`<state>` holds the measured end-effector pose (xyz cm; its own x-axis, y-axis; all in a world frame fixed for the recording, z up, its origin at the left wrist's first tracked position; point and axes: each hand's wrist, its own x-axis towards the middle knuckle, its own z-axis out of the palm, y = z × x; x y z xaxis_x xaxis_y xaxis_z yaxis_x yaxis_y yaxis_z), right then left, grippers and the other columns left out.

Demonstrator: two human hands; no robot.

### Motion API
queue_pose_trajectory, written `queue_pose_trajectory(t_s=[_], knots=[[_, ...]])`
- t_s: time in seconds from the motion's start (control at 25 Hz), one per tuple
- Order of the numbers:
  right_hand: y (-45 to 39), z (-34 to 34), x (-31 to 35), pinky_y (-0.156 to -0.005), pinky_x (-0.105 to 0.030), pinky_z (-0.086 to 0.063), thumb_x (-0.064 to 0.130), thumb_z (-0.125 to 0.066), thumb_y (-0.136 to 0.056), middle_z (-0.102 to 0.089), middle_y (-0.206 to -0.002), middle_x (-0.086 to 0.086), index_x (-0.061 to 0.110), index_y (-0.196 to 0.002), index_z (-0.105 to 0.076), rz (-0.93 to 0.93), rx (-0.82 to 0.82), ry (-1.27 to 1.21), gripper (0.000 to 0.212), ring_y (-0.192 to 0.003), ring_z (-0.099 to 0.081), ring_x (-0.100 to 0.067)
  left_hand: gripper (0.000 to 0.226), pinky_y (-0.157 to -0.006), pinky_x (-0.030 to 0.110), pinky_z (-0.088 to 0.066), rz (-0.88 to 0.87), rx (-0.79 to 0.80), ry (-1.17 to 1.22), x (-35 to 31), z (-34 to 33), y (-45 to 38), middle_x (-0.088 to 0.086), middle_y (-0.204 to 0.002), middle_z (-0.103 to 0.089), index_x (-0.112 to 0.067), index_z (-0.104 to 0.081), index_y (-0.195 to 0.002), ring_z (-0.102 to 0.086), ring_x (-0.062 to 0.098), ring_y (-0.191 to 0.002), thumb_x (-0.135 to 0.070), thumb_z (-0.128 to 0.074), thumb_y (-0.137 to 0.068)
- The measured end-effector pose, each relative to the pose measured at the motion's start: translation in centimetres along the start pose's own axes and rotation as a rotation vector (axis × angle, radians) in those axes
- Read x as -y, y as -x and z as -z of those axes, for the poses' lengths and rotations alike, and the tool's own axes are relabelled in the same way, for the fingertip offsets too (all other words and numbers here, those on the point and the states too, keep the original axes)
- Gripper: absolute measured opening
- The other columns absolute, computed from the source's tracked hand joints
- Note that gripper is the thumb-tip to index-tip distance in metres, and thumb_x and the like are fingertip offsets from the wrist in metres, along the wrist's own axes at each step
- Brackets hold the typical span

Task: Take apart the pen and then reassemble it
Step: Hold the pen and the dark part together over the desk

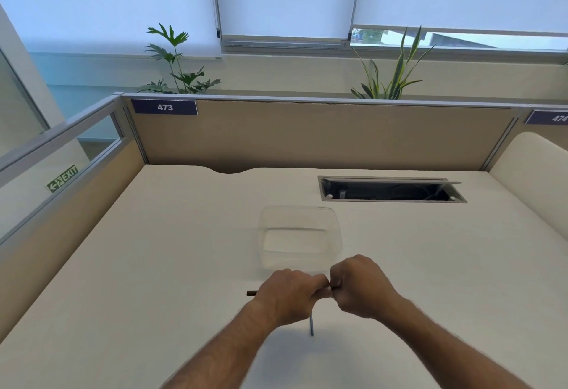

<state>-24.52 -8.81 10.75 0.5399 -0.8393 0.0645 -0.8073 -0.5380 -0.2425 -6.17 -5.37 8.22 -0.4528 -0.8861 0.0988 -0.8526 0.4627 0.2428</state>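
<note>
A dark pen point(252, 293) is held level above the white desk, its left end sticking out past my left hand point(289, 296), whose fingers curl round the barrel. My right hand point(359, 288) pinches the pen's right end, where a short dark tip shows between the two fists. The hands touch at the knuckles and hide the middle of the pen. A thin grey rod point(311, 325), perhaps the refill, lies on the desk just below my left hand, partly hidden by it.
A clear plastic container point(299, 239) stands on the white desk point(153, 265) just beyond my hands. An open cable hatch point(390, 189) is sunk into the desk at the back right. Beige partitions point(307, 133) wall the desk at the back and left.
</note>
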Motion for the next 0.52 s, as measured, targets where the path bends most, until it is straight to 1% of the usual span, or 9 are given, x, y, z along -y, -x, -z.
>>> queue_pose_trajectory(t_s=[0.08, 0.28, 0.4, 0.52], knots=[[0.11, -0.1, 0.02, -0.058, -0.03, -0.052, 0.022, -0.067, -0.072, -0.073, -0.066, -0.001, 0.017, -0.07, -0.072, 0.012, -0.016, -0.03, 0.008, -0.062, -0.062, -0.022, 0.025, -0.063, 0.042, -0.052, 0.008, 0.013, 0.013, 0.2, 0.07, -0.1, 0.005, -0.088, -0.071, -0.025, -0.057, -0.105, -0.059, 0.033, -0.072, -0.041, -0.038, -0.102], [0.5, -0.34, 0.1, -0.059, -0.034, -0.051, 0.019, -0.071, -0.072, -0.071, -0.065, -0.004, 0.015, -0.067, -0.072, 0.051, -0.065, -0.059, 0.007, -0.063, -0.061, -0.025, 0.025, -0.062, 0.042, -0.054, 0.026, 0.039, 0.064, 0.46, 0.21, -0.13, 0.006, -0.085, -0.071, -0.028, -0.061, -0.105, -0.056, 0.03, -0.068, -0.04, -0.039, -0.102], [0.61, -0.42, 0.03, -0.057, -0.036, -0.051, 0.015, -0.07, -0.072, -0.069, -0.062, -0.006, 0.012, -0.064, -0.069, 0.074, -0.096, -0.065, 0.008, -0.062, -0.06, -0.026, 0.025, -0.064, 0.044, -0.054, 0.035, 0.054, 0.094, 0.54, 0.17, -0.23, 0.006, -0.086, -0.071, -0.028, -0.061, -0.106, -0.056, 0.029, -0.069, -0.039, -0.039, -0.102], [0.87, -0.49, 0.12, -0.051, -0.035, -0.05, 0.011, -0.074, -0.069, -0.066, -0.057, -0.007, 0.01, -0.059, -0.066, 0.095, -0.131, -0.073, 0.013, -0.058, -0.059, -0.026, 0.025, -0.065, 0.043, -0.053, 0.032, 0.082, 0.115, 0.69, 0.24, -0.36, 0.005, -0.087, -0.071, -0.032, -0.061, -0.112, -0.054, 0.026, -0.07, -0.037, -0.039, -0.102]])
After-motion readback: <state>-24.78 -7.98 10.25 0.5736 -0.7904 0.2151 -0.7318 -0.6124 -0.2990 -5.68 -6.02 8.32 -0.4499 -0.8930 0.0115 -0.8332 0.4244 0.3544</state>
